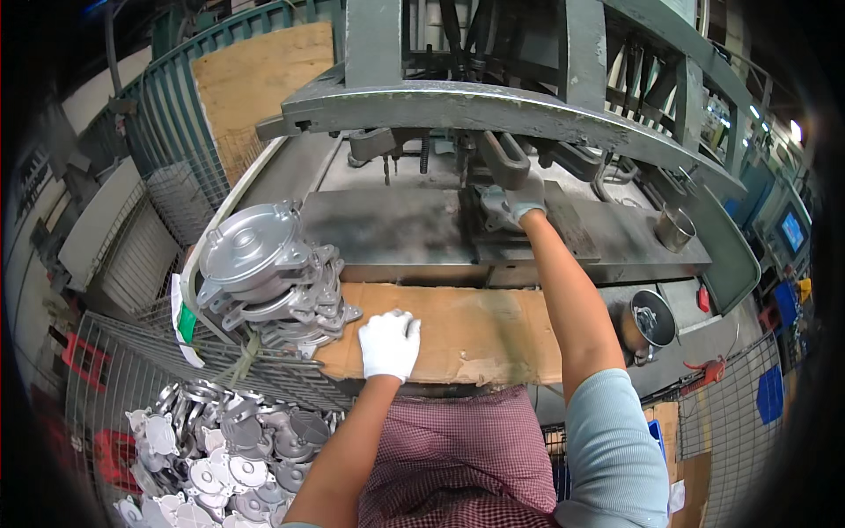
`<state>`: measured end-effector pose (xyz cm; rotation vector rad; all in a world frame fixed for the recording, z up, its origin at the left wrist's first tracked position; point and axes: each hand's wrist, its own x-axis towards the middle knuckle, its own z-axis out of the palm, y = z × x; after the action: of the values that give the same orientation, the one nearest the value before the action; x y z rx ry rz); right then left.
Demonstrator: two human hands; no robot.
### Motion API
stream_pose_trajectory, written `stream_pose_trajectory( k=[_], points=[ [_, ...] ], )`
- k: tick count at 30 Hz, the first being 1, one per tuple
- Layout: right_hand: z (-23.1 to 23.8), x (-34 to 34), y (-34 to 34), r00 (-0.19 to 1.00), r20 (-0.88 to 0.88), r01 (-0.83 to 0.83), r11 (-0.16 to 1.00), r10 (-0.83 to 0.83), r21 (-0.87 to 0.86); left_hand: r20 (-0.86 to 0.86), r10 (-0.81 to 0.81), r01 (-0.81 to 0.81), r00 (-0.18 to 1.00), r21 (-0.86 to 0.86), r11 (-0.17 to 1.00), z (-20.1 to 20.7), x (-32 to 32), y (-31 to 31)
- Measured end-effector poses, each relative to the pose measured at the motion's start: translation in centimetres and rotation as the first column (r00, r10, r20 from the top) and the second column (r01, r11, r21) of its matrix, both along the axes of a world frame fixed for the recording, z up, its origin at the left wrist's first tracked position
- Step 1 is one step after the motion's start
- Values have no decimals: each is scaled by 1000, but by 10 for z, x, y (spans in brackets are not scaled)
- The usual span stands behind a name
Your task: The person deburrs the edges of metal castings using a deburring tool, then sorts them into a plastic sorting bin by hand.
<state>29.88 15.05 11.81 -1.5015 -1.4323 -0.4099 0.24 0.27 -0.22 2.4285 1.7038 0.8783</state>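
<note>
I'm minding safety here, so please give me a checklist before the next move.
1. Left hand out of the drilling machine: ok, over the cardboard.
2. Right hand out of it: not ok, by the slotted metal arm.
3. Gloves on both hands: ok.
4. Right hand's grip on the casting there: cannot tell, partly hidden.
5. Stacked castings clear of the drill bits: ok, standing to their left.

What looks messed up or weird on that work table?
The cardboard sheet looks worn: its surface is peeled along the near edge, to the right of the left hand. The stack of metal castings beside it also looks untidy, with pieces jutting out at different angles.
</note>
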Motion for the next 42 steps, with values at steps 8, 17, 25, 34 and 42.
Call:
stream_pose_trajectory(
  k=[8,17,25,34,42],
  points=[
    [2,13,-25,920,-386,-147,970,63,-192,-25,-14,13,1000,-53,998,-4,-1,3],
    [3,-11,-131,728,-665,-277,959,165,-65,-47,6,-6,999,10,1000,-9,-1,2],
    [15,-123,-87,973,-221,-99,986,67,-137,-25,-8,8,1000,3,1000,-4,-3,0],
    [6,-150,-9,999,43,1,984,6,-177,-5,-26,26,1000,-37,999,-2,-3,2],
    [-3,-147,-45,964,264,159,885,-43,-438,4,-25,25,1000,-16,1000,-5,-3,3]
  ],
)
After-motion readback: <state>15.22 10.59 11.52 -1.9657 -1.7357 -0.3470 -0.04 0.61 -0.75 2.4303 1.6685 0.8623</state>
